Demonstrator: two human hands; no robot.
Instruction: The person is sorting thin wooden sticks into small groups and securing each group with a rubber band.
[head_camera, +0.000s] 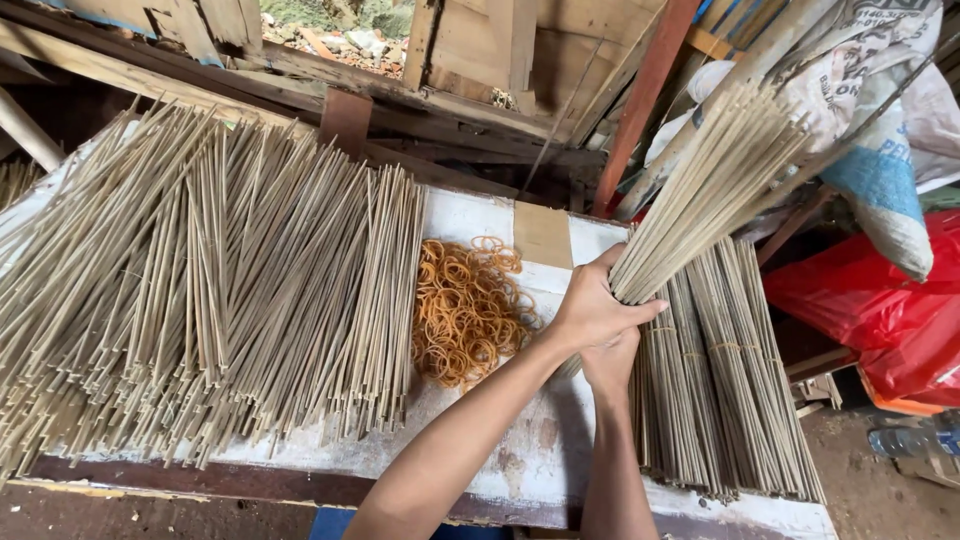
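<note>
A rough craft workshop: loose bamboo sticks (200, 290) heaped at nine o'clock on a worn white table (530, 460), rubber bands (468, 310) at centre, scrap timber (480, 60) at twelve.

The thin pale bamboo sticks (200, 290) look dry, matt and splintery. The orange rubber bands (468, 310) have a dull, soft sheen. The white-painted wooden tabletop (540, 440) is scuffed and stained. At the far right, a red plastic sack (880, 310) shines glossily.

Red plastic bag (880, 310), white sack (880, 150)
</note>
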